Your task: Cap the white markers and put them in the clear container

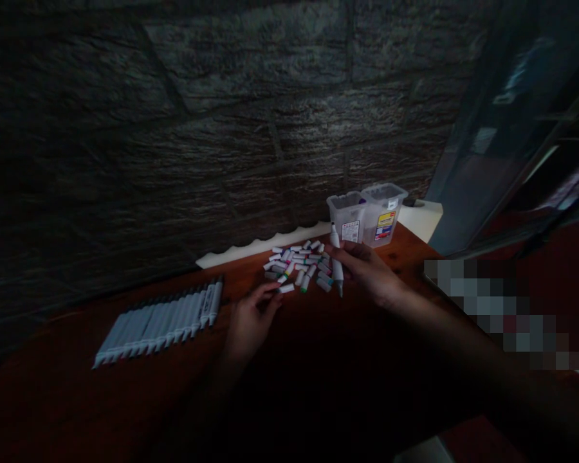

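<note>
My right hand (pixel 367 270) grips a white marker (pixel 336 260) that stands nearly upright, its dark tips bare at both ends. Between the thumb and fingers of my left hand (pixel 251 318) is a small white marker cap (pixel 286 289). A pile of loose marker caps (pixel 299 260), white with coloured ends, lies on the table just beyond both hands. Left of my left hand, several uncapped white markers (pixel 161 325) lie side by side in a slanting row.
Two clear plastic containers (pixel 346 215) with labels stand together behind my right hand. A pale wavy-edged strip (pixel 265 244) lies along the stone wall (pixel 212 128) at the back of the wooden table (pixel 53 386). The scene is dim.
</note>
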### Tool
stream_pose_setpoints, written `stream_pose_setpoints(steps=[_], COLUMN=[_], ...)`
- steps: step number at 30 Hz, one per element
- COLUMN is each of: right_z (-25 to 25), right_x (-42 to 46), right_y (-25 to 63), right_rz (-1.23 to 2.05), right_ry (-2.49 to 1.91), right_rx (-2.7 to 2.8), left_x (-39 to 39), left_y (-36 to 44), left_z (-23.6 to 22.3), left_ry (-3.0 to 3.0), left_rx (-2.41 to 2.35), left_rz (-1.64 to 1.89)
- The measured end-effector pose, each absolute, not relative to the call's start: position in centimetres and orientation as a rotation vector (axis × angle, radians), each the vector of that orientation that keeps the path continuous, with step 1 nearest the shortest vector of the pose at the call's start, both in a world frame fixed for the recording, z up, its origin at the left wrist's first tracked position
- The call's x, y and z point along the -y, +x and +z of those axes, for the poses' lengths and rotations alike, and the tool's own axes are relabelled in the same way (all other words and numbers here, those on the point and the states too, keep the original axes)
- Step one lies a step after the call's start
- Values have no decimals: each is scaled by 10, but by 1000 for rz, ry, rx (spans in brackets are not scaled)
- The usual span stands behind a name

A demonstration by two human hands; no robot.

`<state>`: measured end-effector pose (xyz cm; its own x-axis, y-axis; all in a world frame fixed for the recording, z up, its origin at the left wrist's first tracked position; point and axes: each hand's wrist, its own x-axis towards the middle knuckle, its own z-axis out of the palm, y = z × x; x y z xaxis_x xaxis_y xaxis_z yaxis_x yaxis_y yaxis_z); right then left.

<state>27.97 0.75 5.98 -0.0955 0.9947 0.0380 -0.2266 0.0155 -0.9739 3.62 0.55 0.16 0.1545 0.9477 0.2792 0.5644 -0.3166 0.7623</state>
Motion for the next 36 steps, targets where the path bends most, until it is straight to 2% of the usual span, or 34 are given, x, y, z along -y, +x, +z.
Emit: stream_pose_setpoints(steps=[10,25,36], right_z=[58,55,59], right_x=[-14,-19,-16], right_y=[286,287,283], right_rz=[1275,1217,1247], right_ry=[-1030,-1083,-1072], right_rx=[1060,1043,1036], left_x=[-2,-13,-77], left_y=[38,23,39], left_z=[5,9,29], left_ry=[2170,2262,2518], left_rx=[-1369,-1554,-1467], left_rz=[1031,1145,684])
